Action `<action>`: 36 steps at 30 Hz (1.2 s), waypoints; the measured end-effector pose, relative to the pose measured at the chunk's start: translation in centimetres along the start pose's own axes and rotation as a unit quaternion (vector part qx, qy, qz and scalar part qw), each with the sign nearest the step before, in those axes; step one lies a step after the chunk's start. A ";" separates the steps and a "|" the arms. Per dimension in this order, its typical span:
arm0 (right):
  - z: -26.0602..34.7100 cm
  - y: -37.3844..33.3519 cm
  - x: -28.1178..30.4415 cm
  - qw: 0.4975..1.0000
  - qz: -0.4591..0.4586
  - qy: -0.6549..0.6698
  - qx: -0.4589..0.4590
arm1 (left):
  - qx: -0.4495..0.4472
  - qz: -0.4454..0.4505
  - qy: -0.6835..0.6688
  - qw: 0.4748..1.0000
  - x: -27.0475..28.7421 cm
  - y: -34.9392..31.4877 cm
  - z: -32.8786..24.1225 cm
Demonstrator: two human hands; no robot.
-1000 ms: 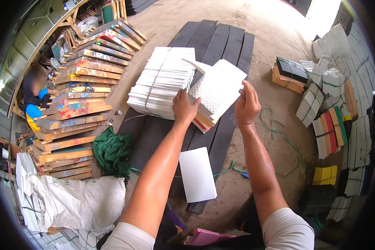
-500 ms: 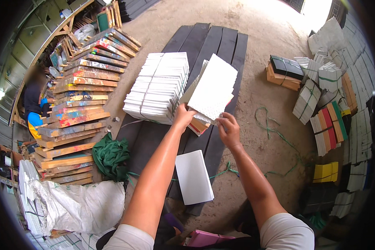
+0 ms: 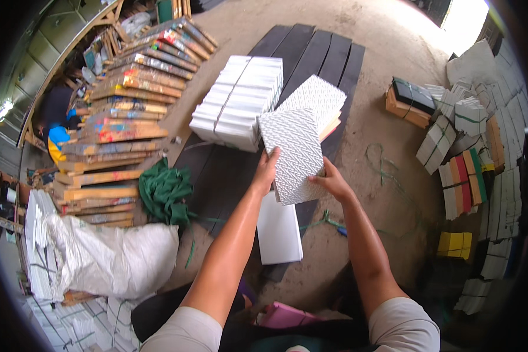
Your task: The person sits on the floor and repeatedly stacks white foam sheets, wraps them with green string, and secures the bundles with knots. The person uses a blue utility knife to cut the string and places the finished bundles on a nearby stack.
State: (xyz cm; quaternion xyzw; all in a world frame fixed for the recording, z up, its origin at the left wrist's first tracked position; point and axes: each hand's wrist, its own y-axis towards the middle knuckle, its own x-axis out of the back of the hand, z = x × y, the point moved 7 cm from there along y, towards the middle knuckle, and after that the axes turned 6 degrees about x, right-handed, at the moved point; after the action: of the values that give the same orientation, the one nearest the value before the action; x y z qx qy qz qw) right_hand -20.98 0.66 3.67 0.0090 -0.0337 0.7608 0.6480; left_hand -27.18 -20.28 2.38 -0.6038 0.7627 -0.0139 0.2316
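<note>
Between my two hands is a white panel with a raised zigzag texture [image 3: 293,155]. My left hand [image 3: 265,171] grips its near left edge, and my right hand [image 3: 336,183] pinches the near right edge, thumb on top. Just beyond lies a pile of similar textured white panels [image 3: 322,94], with tan and reddish edges showing beneath. To its left stands a tall strapped stack of white panels [image 3: 237,102]. Nearer to me, partly under the held panel, rests a smooth white stack of sheets [image 3: 279,234]. All these are on or above dark planks [image 3: 208,170].
Paint-stained wooden frames [image 3: 129,126] lean in a long row at left, beside a green cloth [image 3: 164,193] and a white sack [image 3: 114,255]. Green cord [image 3: 387,167] trails over the floor. Strapped bundles [image 3: 460,182] line the right. A person [image 3: 56,126] is at far left.
My hands have lifted a textured panel off the pile and drawn it nearer, over the smooth white stack. The view has shifted slightly.
</note>
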 end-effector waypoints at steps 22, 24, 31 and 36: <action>-13.3 -15.5 -13.0 0.872 -0.163 -0.397 -0.234 | 0.077 -0.316 0.395 0.859 11.2 -19.4 22.1; -13.9 -15.5 -13.3 0.889 -0.158 -0.362 -0.230 | 0.079 -0.330 0.394 0.854 11.2 -19.3 23.1; -14.6 -15.3 -14.2 0.903 -0.159 -0.340 -0.210 | 0.053 -0.334 0.339 0.878 10.9 -19.4 23.2; -12.7 -14.7 -13.9 0.885 -0.128 -0.407 -0.184 | 0.078 -0.341 0.397 0.849 11.3 -19.7 22.0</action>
State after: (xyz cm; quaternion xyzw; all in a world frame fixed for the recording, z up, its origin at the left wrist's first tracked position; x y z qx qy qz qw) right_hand -3.82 -9.96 -9.23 0.2027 -0.4326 0.5808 0.6591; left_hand -2.83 -30.41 -15.16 -0.7489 0.5321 -0.3897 -0.0638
